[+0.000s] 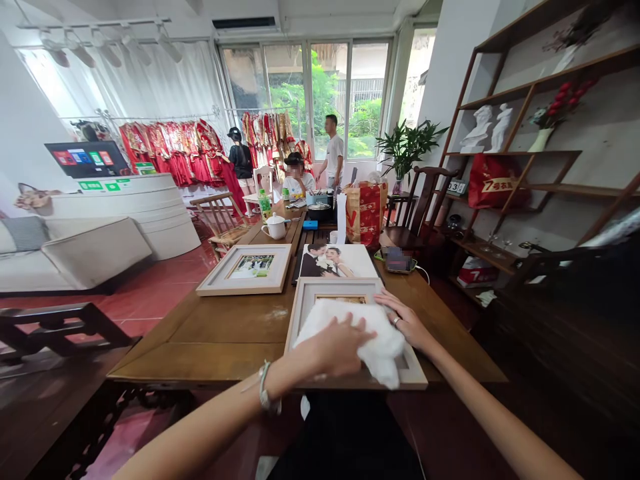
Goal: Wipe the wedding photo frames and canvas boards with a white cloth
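Note:
A white fluffy cloth point(330, 317) lies bunched over the lower part of a pale wooden picture frame point(301, 307). My left hand point(345, 343), with a bracelet at its wrist, rests on top of the cloth, fingers spread. Its thumb is hard to make out. My right hand point(403, 323), wearing a ring, lies along the frame's right edge with its fingers stretched out, next to the cloth. Most of the picture inside this frame is covered. To the left a second framed picture point(251, 266) lies flat. Behind the covered frame is a wedding photo print point(345, 261) of a couple.
The wooden table point(225, 340) also carries a white teapot point(275, 227), a red paper bag point(367, 213), a phone point(400, 261) with a cable, and bottles. Two people stand and one sits farther back. Wooden shelves point(520, 100) rise on the right.

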{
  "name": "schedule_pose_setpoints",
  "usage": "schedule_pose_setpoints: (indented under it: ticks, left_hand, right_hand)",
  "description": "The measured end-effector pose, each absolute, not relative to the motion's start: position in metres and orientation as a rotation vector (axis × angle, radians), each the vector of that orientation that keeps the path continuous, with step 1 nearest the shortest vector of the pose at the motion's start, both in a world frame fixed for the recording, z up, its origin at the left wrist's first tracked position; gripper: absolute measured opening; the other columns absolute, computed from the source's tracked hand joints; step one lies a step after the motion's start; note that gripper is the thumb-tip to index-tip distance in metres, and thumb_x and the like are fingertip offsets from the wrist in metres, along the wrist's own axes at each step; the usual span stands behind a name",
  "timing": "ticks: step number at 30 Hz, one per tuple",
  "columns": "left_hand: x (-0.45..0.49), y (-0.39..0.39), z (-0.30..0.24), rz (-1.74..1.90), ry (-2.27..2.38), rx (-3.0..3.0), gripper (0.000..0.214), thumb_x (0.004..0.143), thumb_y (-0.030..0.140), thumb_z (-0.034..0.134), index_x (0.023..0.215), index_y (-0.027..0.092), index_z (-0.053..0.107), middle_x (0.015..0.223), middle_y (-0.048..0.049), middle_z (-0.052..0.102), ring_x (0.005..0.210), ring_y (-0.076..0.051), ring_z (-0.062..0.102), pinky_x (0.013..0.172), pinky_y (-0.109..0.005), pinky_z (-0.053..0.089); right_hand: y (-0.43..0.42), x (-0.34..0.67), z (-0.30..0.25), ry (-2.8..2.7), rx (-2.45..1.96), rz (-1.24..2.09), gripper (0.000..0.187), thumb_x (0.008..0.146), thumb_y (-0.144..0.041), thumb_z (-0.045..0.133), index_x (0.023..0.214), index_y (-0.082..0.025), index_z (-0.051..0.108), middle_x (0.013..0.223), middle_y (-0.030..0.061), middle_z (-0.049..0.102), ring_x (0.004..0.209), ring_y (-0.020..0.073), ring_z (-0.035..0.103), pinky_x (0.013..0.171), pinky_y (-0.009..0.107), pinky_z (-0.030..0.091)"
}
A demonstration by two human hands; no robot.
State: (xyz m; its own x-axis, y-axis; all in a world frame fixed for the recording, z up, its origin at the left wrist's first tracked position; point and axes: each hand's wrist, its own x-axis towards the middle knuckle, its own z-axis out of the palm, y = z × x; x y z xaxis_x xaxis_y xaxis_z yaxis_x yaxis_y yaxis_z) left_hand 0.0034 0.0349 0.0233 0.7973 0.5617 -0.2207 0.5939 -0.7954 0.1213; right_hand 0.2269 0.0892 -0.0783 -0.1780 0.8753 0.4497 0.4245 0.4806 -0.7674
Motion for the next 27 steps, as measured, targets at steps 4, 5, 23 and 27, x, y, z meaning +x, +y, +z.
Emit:
schedule_pose_setpoints:
  ticks: [4,5,23,27]
  left_hand:
    - [0.002,-0.018,0.025,-0.096,0.741,2.803,0.071,0.073,0.021,0.048,0.14,0.021,0.026,0.146,-0.0082,0.025,0.134,-0.033,0.015,0.105,-0.052,0.021]
    - [0.004,-0.024,0.024,-0.068,0.797,2.807,0.07,0.073,0.022,0.049,0.14,0.02,0.025,0.146,-0.0092,0.026,0.133,-0.034,0.016,0.105,-0.053,0.02]
    - [0.018,0.014,0.024,-0.172,1.007,2.818,0.064,0.074,0.022,0.051,0.136,0.019,0.034,0.141,-0.0128,0.034,0.129,-0.038,0.027,0.098,-0.056,0.03]
    - [0.005,-0.04,0.018,-0.159,0.749,2.835,0.066,0.074,0.025,0.059,0.135,0.021,0.035,0.143,-0.0133,0.03,0.131,-0.04,0.02,0.101,-0.059,0.024]
  right_hand:
    - [0.09,0.227,-0.08,-1.777,-1.112,0.609,0.036,0.075,-0.019,0.048,0.107,-0.023,0.064,0.124,0.0071,0.058,0.128,0.0226,0.038,0.109,0.047,0.025]
    - [0.09,0.227,-0.08,-1.778,-1.112,0.607,0.036,0.075,-0.018,0.048,0.107,-0.023,0.064,0.124,0.0071,0.058,0.128,0.0225,0.039,0.109,0.047,0.025]
    - [0.092,0.23,-0.083,-1.788,-1.089,0.597,0.039,0.073,-0.02,0.051,0.11,-0.022,0.063,0.125,0.0085,0.057,0.13,0.0242,0.036,0.108,0.047,0.026]
    - [0.089,0.227,-0.079,-1.823,-1.081,0.596,0.04,0.072,-0.014,0.049,0.109,-0.023,0.064,0.122,0.0067,0.059,0.126,0.0228,0.041,0.108,0.046,0.028]
